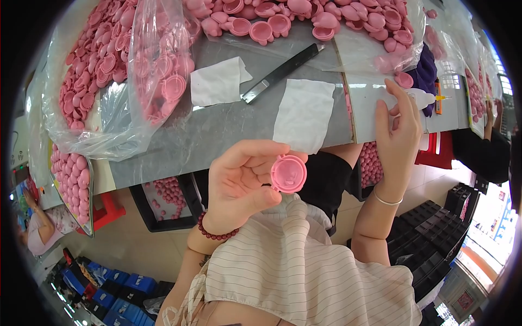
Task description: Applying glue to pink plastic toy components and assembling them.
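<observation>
In my left hand [239,179], a small round pink plastic shell [289,175] is pinched between thumb and fingertips. Its hollow side faces up, showing a raised rim and small tabs at the edge. Over the right part of the table, my right hand [399,125] has its thumb and index finger apart, with nothing visible between them. Right beside its fingers lies a white squeeze bottle [422,99] with a yellow tip; whether they touch it I cannot tell. A white cloth [304,114] lies just beyond my left hand.
Heaps of pink shells [103,60] in clear plastic bags cover the table's far side. A black-handled flat tool [283,72] lies beside another white cloth [217,82]. A dark purple cloth [425,70] is at the right. Below the table edge stands a black tray [147,209] holding pink pieces.
</observation>
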Available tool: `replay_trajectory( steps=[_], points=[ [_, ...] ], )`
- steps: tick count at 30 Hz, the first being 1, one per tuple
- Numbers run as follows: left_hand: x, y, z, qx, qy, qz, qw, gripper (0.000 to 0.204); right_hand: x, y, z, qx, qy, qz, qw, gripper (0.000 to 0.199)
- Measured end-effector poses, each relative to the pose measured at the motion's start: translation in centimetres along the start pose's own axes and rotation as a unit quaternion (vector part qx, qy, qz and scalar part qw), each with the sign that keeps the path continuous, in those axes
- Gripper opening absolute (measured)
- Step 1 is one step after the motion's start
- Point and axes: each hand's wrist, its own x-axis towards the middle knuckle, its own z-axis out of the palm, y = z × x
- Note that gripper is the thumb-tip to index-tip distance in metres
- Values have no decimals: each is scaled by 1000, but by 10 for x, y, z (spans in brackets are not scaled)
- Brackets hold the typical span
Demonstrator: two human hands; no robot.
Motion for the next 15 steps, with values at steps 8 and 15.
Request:
replay_trajectory(
  steps=[8,15],
  points=[
    [3,0,0,-1,-9,1,1000,45,9,-1,2,-62,-22,24,998,17],
    [3,3,0,-3,-7,-6,1000,46,-4,-35,-23,18,-103,42,994,17]
  ],
)
